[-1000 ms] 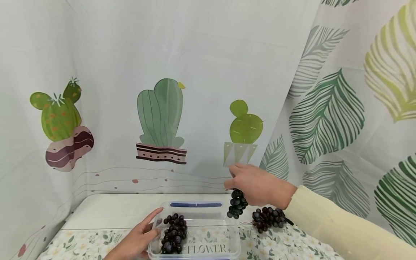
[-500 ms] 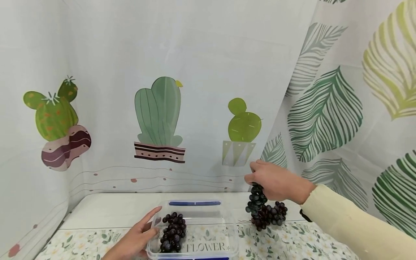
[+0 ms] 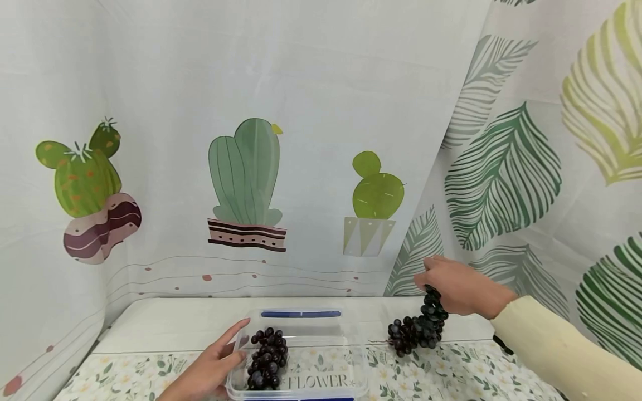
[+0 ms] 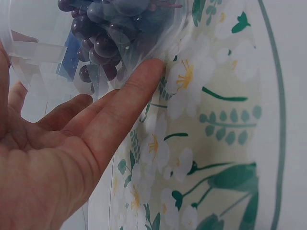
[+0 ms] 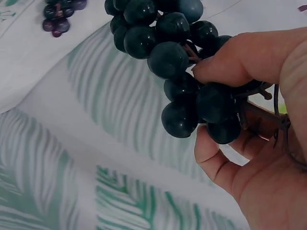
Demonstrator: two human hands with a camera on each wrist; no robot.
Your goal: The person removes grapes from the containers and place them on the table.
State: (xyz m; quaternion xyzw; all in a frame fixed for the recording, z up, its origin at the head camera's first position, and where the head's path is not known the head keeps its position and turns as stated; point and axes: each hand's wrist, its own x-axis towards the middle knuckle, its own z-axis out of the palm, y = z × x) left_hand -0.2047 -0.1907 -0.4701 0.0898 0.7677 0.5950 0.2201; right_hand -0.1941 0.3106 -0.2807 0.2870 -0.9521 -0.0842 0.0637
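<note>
A clear plastic container (image 3: 321, 340) with blue latches stands on the table, and a bunch of dark purple grapes (image 3: 268, 359) lies in its left part. My left hand (image 3: 213, 359) rests against the container's left wall. In the left wrist view its fingers (image 4: 127, 103) are extended along the container's outside. My right hand (image 3: 458, 287) pinches the top of a blackish-green bunch of grapes (image 5: 168, 60) near its stem. That bunch hangs to the right of the container. In the head view its lower end overlaps another dark purple bunch (image 3: 403, 334) on the table; contact is unclear.
A white and floral cloth (image 3: 132, 373) covers the table. Behind it hangs a white curtain (image 3: 321, 167) printed with cacti, and a leaf-patterned curtain (image 3: 506, 184) closes off the right side. A small dark object (image 3: 503, 344) shows beneath the right sleeve.
My right hand has carried the blackish-green bunch rightward, from beside the container's right edge to over the bunch on the table. The left hand and the container stay in place.
</note>
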